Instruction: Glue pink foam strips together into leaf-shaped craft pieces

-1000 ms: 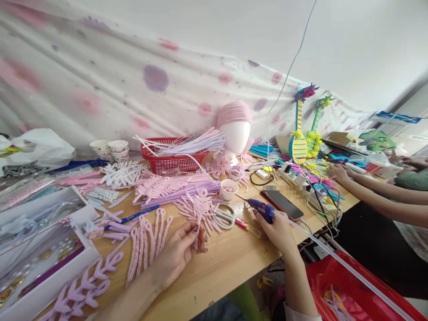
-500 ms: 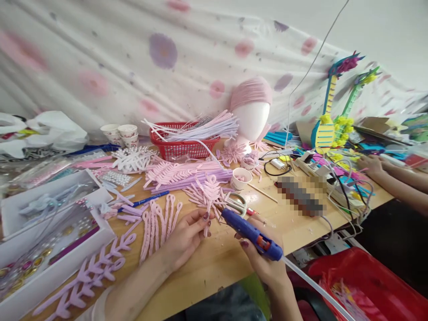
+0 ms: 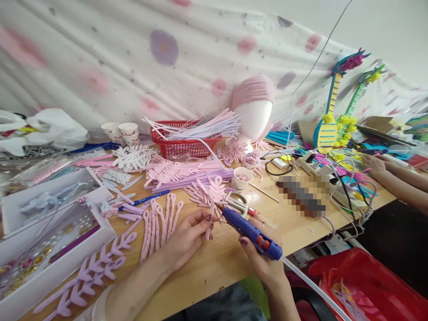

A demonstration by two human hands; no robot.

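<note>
My left hand [image 3: 192, 236] pinches the stem of a pink pipe-cleaner leaf sprig [image 3: 216, 191] between thumb and fingers. Wrapped in my right hand [image 3: 264, 258] is a blue glue gun [image 3: 251, 232], with a long glue stick [image 3: 317, 287] trailing from its back. The gun's nozzle points at the sprig's stem, close to my left fingertips; whether it touches I cannot tell. Behind the nozzle lie scissors [image 3: 238, 203]. Pink looped pipe-cleaner strips [image 3: 160, 223] rest left of my left hand, and purple leaf sprigs [image 3: 90, 269] lie near the front edge.
A red basket [image 3: 185, 149] of pipe cleaners stands beside a white mannequin head [image 3: 253, 116]. White boxes [image 3: 100, 232] of beads are at left. A paper cup [image 3: 242, 178], a power strip [image 3: 329, 178] and cables sit to the right. Another person's hands [image 3: 374, 165] work at far right.
The pink sprig has shifted slightly right and its leaf end now leans toward the right, close to the nozzle. My grip on the sprig and glue gun stays the same.
</note>
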